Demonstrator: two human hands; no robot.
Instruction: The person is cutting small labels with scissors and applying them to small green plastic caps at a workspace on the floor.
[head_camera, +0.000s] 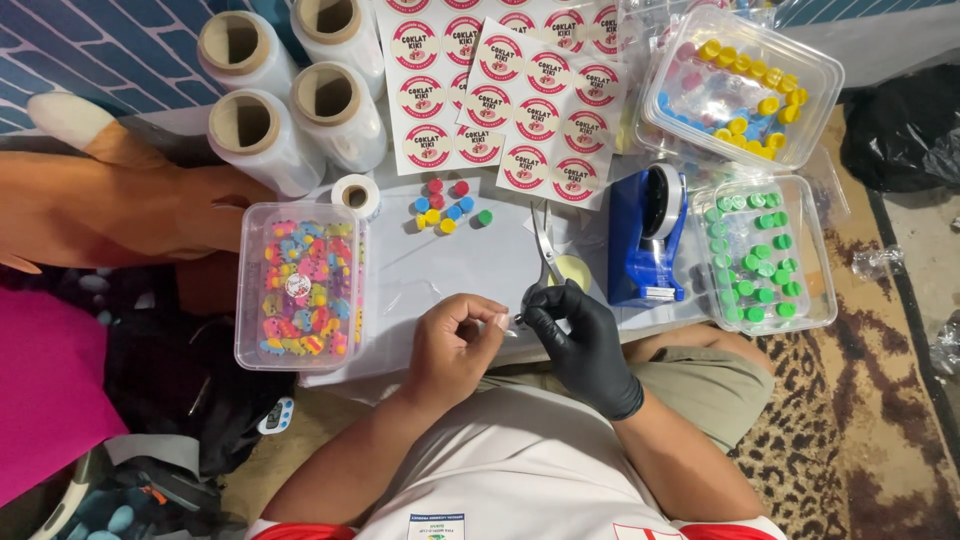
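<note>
- Sitting at low bench (440, 270), white-covered, centre of frame; goods fanned round the lap, prob. so each lies within arm's reach.
- Left hand (455, 345), bare, lower centre: grip closed, thumb & fingertips pinched on sth. small and pale; too small to tell what.
- Right hand (580, 340), black glove, touching the left at the fingertips: grip closed, forefinger & thumb meeting at the same small item. Both held just over the near bench edge, close to the body, likely for fine work.
- Scissors (545, 245), shut, blades pointing to upper frame, handles just above the gloved hand; laid where the right hand can pick them up.
- Tape dispenser (645, 240), blue, right of scissors, cutter end towards the person.
- Clear box of multicoloured pieces (300, 285), lid off, left of hands.
- Clear box of green caps (760, 255), right of dispenser; box of yellow/blue/pink caps (740, 85), upper right.
- Loose caps (445, 205), red/blue/yellow/green, clustered centre.
- Round-sticker sheets (500, 90), top centre, overlapping.
- Film rolls (290, 90), four, upper left; small tape roll (355, 195) below them.
</note>
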